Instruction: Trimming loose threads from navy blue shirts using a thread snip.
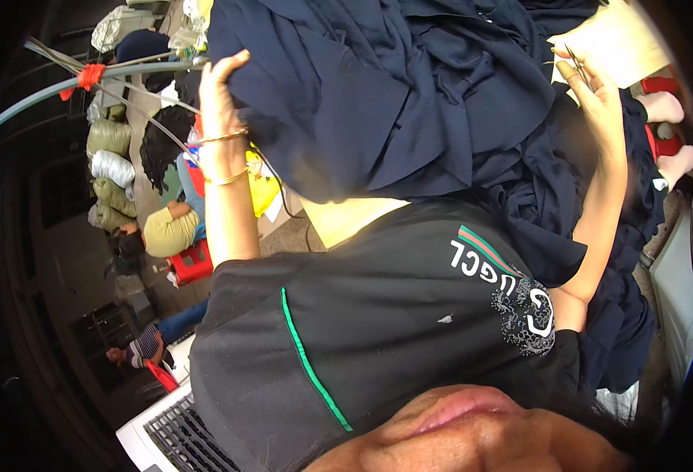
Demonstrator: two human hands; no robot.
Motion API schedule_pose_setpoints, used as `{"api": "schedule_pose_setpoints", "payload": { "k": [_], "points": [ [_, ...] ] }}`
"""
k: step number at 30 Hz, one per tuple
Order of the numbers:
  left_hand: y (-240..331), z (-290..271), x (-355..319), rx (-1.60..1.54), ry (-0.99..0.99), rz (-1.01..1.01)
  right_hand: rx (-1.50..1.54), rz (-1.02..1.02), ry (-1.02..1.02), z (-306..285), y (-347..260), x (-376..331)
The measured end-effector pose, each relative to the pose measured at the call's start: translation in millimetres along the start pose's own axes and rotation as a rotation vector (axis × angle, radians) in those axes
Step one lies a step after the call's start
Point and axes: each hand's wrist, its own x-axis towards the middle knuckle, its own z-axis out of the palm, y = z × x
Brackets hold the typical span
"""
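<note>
Dark navy cloth (448,94) lies in heaped folds across the pale work table (346,219) and hangs down at the right. At its left edge is my left hand (219,94), with gold bangles on the wrist. Its thumb side is stretched out against the cloth, and some fingers are hidden; it appears open. My right hand (595,96) is raised at the far right above the cloth. Between its bent fingers are slim metal thread snips (574,64), partly covered by the fingers.
Bent grey tubes (138,71) tied with a red strip (91,76) reach in at the left. Beyond are stuffed sacks (109,138), a seated person in yellow (169,230) and another in stripes (146,346). Someone's bare feet (665,107) show at right.
</note>
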Motion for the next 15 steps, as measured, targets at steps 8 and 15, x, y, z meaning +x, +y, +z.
{"api": "schedule_pose_setpoints", "payload": {
  "k": [8, 15],
  "points": [
    [117, 81, -34, -0.354, -0.283, 0.139, 0.056, 0.008, 0.171, -2, -3, -4],
    [83, 168, -77, -0.126, -0.294, 0.346, 0.362, 0.112, 0.538, -21, 4, -10]
  ]
}}
